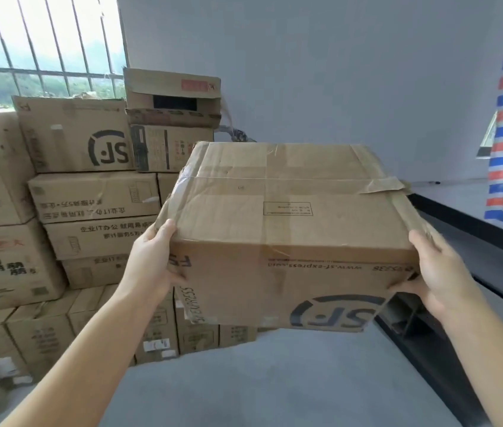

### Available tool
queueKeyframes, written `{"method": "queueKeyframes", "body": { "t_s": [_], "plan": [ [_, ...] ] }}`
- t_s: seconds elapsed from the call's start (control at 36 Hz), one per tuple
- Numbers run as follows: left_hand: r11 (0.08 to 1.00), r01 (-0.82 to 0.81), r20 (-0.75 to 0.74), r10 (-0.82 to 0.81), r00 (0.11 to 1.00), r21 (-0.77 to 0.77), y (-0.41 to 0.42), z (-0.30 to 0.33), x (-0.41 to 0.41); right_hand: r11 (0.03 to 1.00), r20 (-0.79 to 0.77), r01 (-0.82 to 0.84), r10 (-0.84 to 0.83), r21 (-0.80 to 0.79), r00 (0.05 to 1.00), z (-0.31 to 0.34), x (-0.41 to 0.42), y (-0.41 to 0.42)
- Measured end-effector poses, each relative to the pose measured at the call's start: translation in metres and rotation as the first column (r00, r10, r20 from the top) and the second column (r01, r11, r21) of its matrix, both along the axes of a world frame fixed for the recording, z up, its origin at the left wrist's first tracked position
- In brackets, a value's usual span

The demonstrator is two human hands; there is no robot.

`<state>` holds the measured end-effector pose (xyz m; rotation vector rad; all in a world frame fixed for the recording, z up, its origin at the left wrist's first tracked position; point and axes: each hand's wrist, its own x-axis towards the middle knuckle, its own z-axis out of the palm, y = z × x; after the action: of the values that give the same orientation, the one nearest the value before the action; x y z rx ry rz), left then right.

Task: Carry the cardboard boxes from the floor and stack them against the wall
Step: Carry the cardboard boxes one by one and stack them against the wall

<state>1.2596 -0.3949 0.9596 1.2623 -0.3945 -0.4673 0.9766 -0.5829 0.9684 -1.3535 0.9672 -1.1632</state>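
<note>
Between your two hands the SF Express carton (pixel 293 229) hangs clear of the floor, upside down by its print, with the stack of boxes (pixel 90 211) against the wall (pixel 321 72) beyond your left hand (pixel 151 263); keep it level and ease it onto a flat, square-edged box top. Its corrugated board is creased, its brown tape (pixel 382 184) peeling loose beyond your right hand (pixel 438 272), so keep both palms clasped round the near corners, not the tape.
</note>
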Motion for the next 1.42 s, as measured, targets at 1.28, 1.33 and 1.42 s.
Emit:
{"method": "queueKeyframes", "body": {
  "t_s": [1.28, 1.33, 1.42],
  "plan": [
    [0.998, -0.013, 0.230, 0.027, 0.973, -0.059, -0.650, 0.162, 0.453, 0.951, -0.047, -0.285, 0.281, -0.120, 0.958, 0.168, 0.483, -0.725],
    [0.997, -0.072, 0.288, 0.076, 0.955, -0.025, -0.664, 0.161, 0.468, 0.934, -0.114, -0.334, 0.320, -0.130, 0.941, 0.164, 0.503, -0.745],
    [0.984, -0.176, 0.432, 0.151, 0.889, 0.020, -0.683, 0.153, 0.488, 0.891, -0.345, -0.387, 0.294, -0.238, 0.891, 0.157, 0.530, -0.773]
  ]
}}
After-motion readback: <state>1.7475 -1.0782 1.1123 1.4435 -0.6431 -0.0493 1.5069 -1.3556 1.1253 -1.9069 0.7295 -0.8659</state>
